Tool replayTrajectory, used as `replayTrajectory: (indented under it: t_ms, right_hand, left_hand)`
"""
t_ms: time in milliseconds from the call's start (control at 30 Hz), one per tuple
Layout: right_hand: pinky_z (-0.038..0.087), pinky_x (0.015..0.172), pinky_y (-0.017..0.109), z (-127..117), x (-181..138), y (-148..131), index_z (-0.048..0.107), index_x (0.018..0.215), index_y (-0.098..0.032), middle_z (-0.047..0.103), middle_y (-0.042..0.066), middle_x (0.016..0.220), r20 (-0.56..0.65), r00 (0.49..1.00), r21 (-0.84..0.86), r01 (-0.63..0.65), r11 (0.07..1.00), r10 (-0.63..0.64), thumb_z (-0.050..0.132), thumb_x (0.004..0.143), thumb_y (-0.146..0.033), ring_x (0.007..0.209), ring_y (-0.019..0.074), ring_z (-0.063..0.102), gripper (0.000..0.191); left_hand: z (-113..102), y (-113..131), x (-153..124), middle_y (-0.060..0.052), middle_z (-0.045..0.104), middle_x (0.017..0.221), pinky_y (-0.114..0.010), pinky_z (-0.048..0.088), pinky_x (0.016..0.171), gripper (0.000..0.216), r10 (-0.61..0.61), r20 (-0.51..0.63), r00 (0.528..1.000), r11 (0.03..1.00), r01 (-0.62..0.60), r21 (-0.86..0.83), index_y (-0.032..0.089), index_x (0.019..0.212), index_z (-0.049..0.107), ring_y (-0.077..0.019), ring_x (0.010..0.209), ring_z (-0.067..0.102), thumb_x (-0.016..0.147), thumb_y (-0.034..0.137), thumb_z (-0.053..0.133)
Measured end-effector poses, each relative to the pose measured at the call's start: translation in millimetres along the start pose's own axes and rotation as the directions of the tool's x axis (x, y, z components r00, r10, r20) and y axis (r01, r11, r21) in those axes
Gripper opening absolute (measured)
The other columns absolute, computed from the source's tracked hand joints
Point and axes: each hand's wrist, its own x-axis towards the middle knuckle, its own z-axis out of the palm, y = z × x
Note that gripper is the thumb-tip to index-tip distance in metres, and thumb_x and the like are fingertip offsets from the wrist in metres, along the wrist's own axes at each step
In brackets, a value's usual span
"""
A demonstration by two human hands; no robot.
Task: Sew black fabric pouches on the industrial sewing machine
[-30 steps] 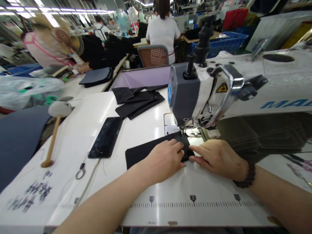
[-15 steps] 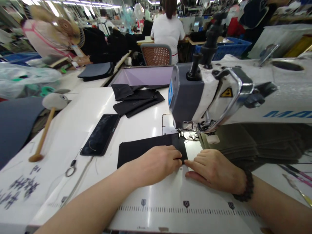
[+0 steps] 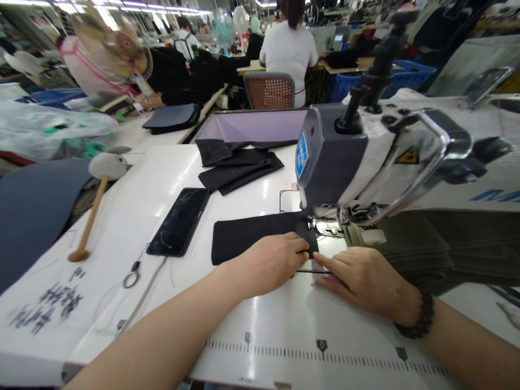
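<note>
white table beneath cloth, lights beyond

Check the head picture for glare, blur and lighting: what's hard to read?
Head view: glare streaks the white tabletop; bright light surrounds the metal presser foot; the black cloth shows little texture; at upper left, the fan looks smeared.

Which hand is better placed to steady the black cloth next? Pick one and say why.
Probably the left hand: its fingers lie over the black cloth, while the right hand has only its index fingertip at the cloth's corner.
</note>
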Motion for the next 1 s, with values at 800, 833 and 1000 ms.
replayTrajectory:
  t_ms: [800, 833, 1000]
  right_hand:
    - [0.035, 0.051, 0.025, 10, 8, 4, 0.053, 0.111, -0.014, 0.065, 0.004, 0.074, 0.021, 0.976, -0.089, -0.213, 0.973, 0.215, 0.053, 0.082, -0.034, 0.063, 0.0165, 0.06, 0.035]
    - [0.035, 0.05, 0.025, 9, 8, 4, 0.053, 0.111, -0.014, 0.065, 0.004, 0.074, 0.023, 0.977, -0.09, -0.211, 0.973, 0.214, 0.053, 0.082, -0.034, 0.063, 0.0165, 0.06, 0.035]
    - [0.036, 0.05, 0.025, 7, 10, 3, 0.054, 0.109, -0.014, 0.065, 0.003, 0.072, 0.002, 0.978, -0.093, -0.206, 0.974, 0.208, 0.054, 0.081, -0.032, 0.062, 0.0168, 0.06, 0.033]
  left_hand:
    - [19, -32, 15, -0.009, 0.056, 0.112, -0.027, 0.037, 0.097, 0.021, -0.1, -0.188, 0.977, 0.988, 0.12, 0.095, 0.007, 0.104, 0.056, -0.017, 0.109, 0.048, 0.085, 0.011, 0.046]
    - [20, -33, 15, -0.009, 0.055, 0.112, -0.028, 0.037, 0.097, 0.022, -0.102, -0.187, 0.977, 0.988, 0.122, 0.097, 0.007, 0.105, 0.056, -0.017, 0.11, 0.048, 0.085, 0.011, 0.046]
    - [19, -31, 13, -0.01, 0.054, 0.113, -0.026, 0.037, 0.097, 0.023, -0.101, -0.168, 0.98, 0.988, 0.119, 0.099, 0.006, 0.105, 0.056, -0.0171, 0.109, 0.048, 0.085, 0.011, 0.047]
